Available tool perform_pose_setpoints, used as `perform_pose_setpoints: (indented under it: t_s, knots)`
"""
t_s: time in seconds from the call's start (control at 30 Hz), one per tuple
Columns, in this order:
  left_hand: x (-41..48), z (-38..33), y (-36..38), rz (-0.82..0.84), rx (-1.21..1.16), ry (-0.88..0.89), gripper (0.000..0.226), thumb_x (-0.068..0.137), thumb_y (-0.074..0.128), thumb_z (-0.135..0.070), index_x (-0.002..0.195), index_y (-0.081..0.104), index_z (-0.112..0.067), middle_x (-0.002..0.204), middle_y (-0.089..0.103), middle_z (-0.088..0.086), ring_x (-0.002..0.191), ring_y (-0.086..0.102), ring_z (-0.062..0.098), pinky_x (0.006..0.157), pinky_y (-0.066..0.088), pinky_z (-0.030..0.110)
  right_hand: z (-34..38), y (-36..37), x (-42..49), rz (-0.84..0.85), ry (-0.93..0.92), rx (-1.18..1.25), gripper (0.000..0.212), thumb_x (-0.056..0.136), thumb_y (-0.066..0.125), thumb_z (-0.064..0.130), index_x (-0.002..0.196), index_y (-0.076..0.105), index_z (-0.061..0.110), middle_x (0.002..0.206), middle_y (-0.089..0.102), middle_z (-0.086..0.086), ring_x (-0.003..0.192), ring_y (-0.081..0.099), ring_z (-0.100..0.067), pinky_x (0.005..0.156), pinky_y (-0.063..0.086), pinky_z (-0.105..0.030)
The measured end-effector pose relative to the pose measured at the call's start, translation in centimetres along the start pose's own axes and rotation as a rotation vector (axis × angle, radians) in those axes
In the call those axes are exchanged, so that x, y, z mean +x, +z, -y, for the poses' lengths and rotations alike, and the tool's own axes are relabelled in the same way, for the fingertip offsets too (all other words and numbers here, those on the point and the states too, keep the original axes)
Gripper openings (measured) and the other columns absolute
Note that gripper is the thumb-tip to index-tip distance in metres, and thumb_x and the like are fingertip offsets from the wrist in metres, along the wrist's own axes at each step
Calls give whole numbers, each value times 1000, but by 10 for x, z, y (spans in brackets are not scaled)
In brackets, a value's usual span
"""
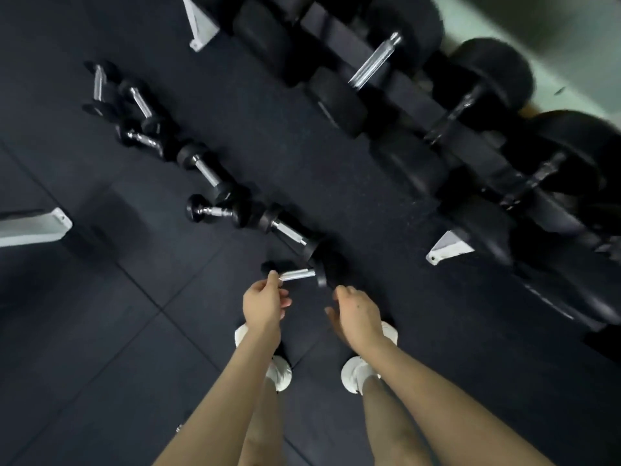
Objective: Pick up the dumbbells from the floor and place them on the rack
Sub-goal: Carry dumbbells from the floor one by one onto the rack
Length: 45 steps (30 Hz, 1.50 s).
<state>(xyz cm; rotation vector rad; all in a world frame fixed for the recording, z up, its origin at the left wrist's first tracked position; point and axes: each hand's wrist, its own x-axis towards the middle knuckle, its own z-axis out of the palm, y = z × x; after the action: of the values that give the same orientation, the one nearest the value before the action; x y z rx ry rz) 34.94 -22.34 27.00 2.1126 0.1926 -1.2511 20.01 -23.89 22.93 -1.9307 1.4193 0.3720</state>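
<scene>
I see both hands low over the dark floor (100, 331), above the white shoes (353, 375). The left hand (263, 306) has its fingers loosely curled, tips at the chrome handle of the nearest dumbbell (299, 274); whether they actually grip it I cannot tell through the blur. The right hand (358, 314) hangs half open, holding nothing, just beside that dumbbell's right head. A second dumbbell (289, 232) lies just beyond, with more trailing away up left. The rack (463, 156) of big dumbbells stands on the right.
</scene>
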Motion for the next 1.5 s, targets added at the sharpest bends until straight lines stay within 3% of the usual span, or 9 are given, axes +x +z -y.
perform_pose_setpoints:
  t_s: [0.33, 0.63, 0.7, 0.77, 0.83, 0.97, 1.1, 1.27, 1.5]
  knots:
    - [241, 117, 29, 27, -193, -268, 33, 93, 48, -34, 71, 54, -10, 62, 53, 3, 48, 48, 16, 44, 29, 23, -17, 197, 171, 76, -49, -261, 39, 92, 53, 33, 124, 50, 12, 127, 56, -8, 118, 49, -27, 95, 41, -35]
    - [355, 203, 93, -9, -372, -492, 41, 91, 50, -46, 78, 55, -8, 73, 53, 7, 62, 50, 18, 58, 48, 30, -61, 281, 278, 218, -250, -506, 53, 88, 61, 29, 132, 40, 10, 131, 51, -10, 119, 48, -27, 98, 41, -36]
    - [366, 211, 104, 1, -385, -482, 46, 92, 45, -51, 88, 60, -8, 80, 55, 6, 73, 53, 20, 72, 50, 31, -64, 288, 291, 270, -290, -590, 58, 89, 60, 26, 138, 33, 8, 133, 50, -12, 122, 49, -28, 100, 40, -36]
    - [375, 217, 113, 25, -418, -468, 62, 90, 43, -57, 124, 54, -6, 113, 61, 8, 104, 58, 25, 94, 47, 35, -63, 294, 300, 302, -305, -665, 59, 93, 54, 19, 143, 26, 5, 134, 51, -16, 121, 51, -30, 100, 40, -37]
    - [383, 220, 122, 32, -497, -473, 75, 87, 45, -61, 138, 43, -7, 137, 52, 10, 125, 50, 26, 108, 39, 40, -60, 299, 309, 333, -278, -698, 58, 95, 50, 13, 145, 23, 3, 132, 53, -18, 118, 54, -33, 97, 42, -39]
    - [396, 218, 133, 27, -714, -482, 73, 86, 51, -57, 132, 44, 0, 121, 60, 11, 112, 58, 24, 101, 46, 38, -56, 296, 320, 371, -262, -727, 39, 95, 46, 5, 132, 39, 0, 127, 58, -19, 115, 57, -34, 91, 46, -39]
    - [401, 216, 135, -92, -896, -500, 42, 93, 56, -23, 127, 49, 2, 103, 62, 11, 102, 59, 26, 102, 47, 40, -54, 291, 317, 372, -274, -733, 31, 94, 39, -1, 124, 47, -1, 125, 60, -19, 115, 58, -34, 90, 47, -38]
    - [382, 224, 125, -86, -807, -518, 30, 93, 57, -21, 116, 55, -2, 114, 62, 15, 111, 61, 30, 100, 49, 42, -53, 288, 291, 420, -206, -692, 29, 96, 47, 8, 124, 49, 2, 124, 61, -17, 114, 60, -33, 87, 49, -36]
    - [287, 207, 95, -115, -509, -390, 30, 89, 62, -20, 111, 58, 0, 104, 65, 13, 101, 64, 31, 94, 51, 42, -39, 239, 200, 490, -49, -438, 30, 94, 55, 15, 120, 50, 3, 121, 63, -17, 113, 60, -35, 82, 49, -35]
